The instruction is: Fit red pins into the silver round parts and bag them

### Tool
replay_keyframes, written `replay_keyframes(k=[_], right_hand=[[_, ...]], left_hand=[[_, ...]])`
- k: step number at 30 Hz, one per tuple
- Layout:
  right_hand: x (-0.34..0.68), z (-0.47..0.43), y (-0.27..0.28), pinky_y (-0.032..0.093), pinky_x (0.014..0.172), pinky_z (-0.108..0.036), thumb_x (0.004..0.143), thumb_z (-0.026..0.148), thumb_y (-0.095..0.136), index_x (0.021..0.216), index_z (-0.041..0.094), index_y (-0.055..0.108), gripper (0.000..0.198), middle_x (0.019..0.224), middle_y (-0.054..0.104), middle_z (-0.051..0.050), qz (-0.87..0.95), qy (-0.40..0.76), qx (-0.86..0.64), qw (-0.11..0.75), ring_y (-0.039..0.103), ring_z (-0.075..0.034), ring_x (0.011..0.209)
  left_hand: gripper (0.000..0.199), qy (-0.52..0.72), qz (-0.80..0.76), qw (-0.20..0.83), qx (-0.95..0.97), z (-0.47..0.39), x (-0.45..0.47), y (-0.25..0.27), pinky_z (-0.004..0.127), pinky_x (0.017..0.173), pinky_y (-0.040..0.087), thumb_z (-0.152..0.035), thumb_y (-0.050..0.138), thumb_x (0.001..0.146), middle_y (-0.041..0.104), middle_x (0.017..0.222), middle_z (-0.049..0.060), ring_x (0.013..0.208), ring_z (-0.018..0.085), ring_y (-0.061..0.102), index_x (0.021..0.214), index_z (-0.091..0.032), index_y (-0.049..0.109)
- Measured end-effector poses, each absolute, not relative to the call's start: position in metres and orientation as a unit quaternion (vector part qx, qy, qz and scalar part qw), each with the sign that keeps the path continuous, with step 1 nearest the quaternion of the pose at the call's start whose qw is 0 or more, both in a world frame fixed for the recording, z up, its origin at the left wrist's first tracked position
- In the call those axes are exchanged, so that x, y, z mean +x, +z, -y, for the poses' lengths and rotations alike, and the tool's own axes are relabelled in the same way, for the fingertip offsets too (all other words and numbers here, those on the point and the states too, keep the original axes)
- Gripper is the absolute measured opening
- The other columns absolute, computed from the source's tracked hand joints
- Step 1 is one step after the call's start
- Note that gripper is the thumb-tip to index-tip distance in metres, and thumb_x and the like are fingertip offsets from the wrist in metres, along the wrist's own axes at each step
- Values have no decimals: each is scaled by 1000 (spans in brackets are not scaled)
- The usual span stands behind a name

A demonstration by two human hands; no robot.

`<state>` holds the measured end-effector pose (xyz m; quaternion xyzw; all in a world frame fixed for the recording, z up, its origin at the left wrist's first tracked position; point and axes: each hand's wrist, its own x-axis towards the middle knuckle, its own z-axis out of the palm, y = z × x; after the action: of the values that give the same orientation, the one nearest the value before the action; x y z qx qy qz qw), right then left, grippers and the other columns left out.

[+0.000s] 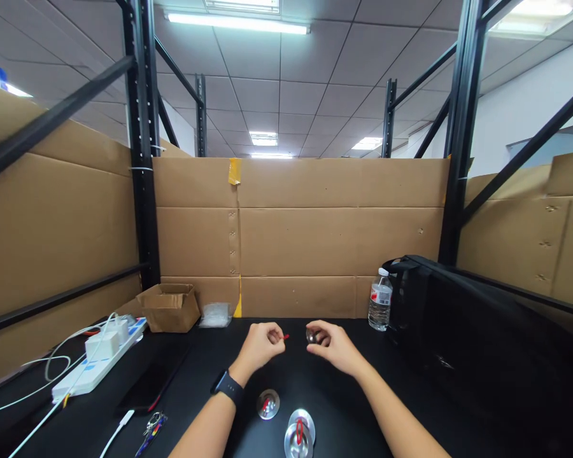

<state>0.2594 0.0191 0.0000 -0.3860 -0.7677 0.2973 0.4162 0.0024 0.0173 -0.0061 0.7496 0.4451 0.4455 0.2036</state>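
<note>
Metal piece (311, 336) in curled right hand (335, 346)

Lower centre: left hand (261, 343) pinching a red piece (286, 336); right hand (334, 345) holding a metal piece (311, 336); metal discs (272, 408) at bottom centre.

- Bottle (380, 304): right of the right grip (332, 343), beside the bag
- Bag (463, 356): black, farther right
- Packet (216, 315): clear, beyond and left of the left grip (265, 342)
- Box (172, 313): brown, just past the packet, farther left
- Power strip (86, 376): well left of the left grip, white plugs in it
- Phone (155, 378): flat, between strip and left grip
- Cable (120, 425): white, left and short of the left grip
- Keyring (155, 422): just right of the cable
- Cardboard (296, 238): beyond both grips
- Tube light (239, 23): high above them
</note>
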Motion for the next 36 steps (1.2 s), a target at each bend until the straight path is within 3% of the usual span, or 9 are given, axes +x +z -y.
replay_keyframes(k=[4, 8, 12, 16, 22, 24, 28, 33, 36], right_hand=[[303, -37, -1, 49, 92, -37, 68, 24, 80, 104, 20, 77, 37, 105, 76, -8, 783, 136, -482, 369, 68, -25, 97], [329, -51, -15, 48, 79, -31, 64, 25, 81, 98, 20, 79, 34, 92, 77, -6, 782, 135, -533, 295, 68, -23, 85], [335, -59, -28, 46, 75, -29, 61, 27, 84, 97, 20, 80, 36, 85, 76, -4, 781, 167, -538, 269, 66, -21, 81], [335, -60, -31, 47, 76, -29, 61, 28, 83, 99, 19, 79, 38, 89, 76, -5, 775, 169, -549, 263, 66, -22, 83], [330, -50, -18, 46, 95, -35, 68, 31, 80, 108, 19, 75, 42, 113, 71, -11, 788, 108, -543, 270, 64, -27, 108], [327, -47, -13, 45, 99, -36, 73, 34, 76, 110, 19, 74, 39, 115, 70, -11, 794, 110, -531, 276, 63, -27, 111], [320, -43, -8, 46, 99, -36, 76, 33, 74, 111, 20, 73, 38, 117, 69, -11, 801, 131, -510, 285, 63, -26, 110], [318, -41, -9, 47, 98, -38, 75, 33, 76, 111, 20, 72, 39, 118, 68, -10, 804, 151, -498, 288, 63, -27, 109], [319, -42, -10, 47, 96, -38, 76, 33, 76, 112, 20, 72, 39, 118, 68, -10, 805, 152, -496, 287, 63, -27, 110]], left_hand=[[15, 384, -498, 124, 767, -34, -39, -10, 25, 68, 48, -17, 61, 77, 75, 76, 5, 69, 16, 68, 82, -16, 75], [16, 309, -544, 82, 776, -43, -64, -18, 27, 74, 49, -12, 62, 77, 75, 82, 6, 77, 19, 69, 83, -16, 76], [24, 337, -509, 27, 792, -32, -50, -13, 33, 94, 47, -12, 67, 75, 71, 108, 9, 102, 22, 64, 96, -19, 77], [25, 274, -375, 170, 869, -7, -13, -2, 28, 83, 49, -30, 74, 80, 72, 100, 5, 91, 19, 65, 103, -22, 78], [63, 157, -254, 276, 914, 18, 28, -9, 27, 84, 49, -59, 91, 55, 72, 107, 3, 96, 22, 65, 110, -31, 78], [59, 172, -224, 282, 917, 25, 35, -6, 28, 88, 49, -59, 88, 61, 71, 110, 3, 99, 21, 65, 111, -31, 78], [41, 243, -220, 298, 897, 41, 42, 14, 30, 94, 47, -57, 63, 90, 69, 115, 5, 104, 20, 64, 117, -29, 75], [59, 154, -129, 341, 919, 50, 45, 15, 29, 98, 46, -62, 90, 55, 73, 104, 1, 103, 22, 65, 104, -32, 80], [49, 120, -145, 349, 918, 45, 45, 2, 25, 81, 49, -64, 87, 58, 74, 91, 0, 86, 19, 67, 97, -33, 82]])
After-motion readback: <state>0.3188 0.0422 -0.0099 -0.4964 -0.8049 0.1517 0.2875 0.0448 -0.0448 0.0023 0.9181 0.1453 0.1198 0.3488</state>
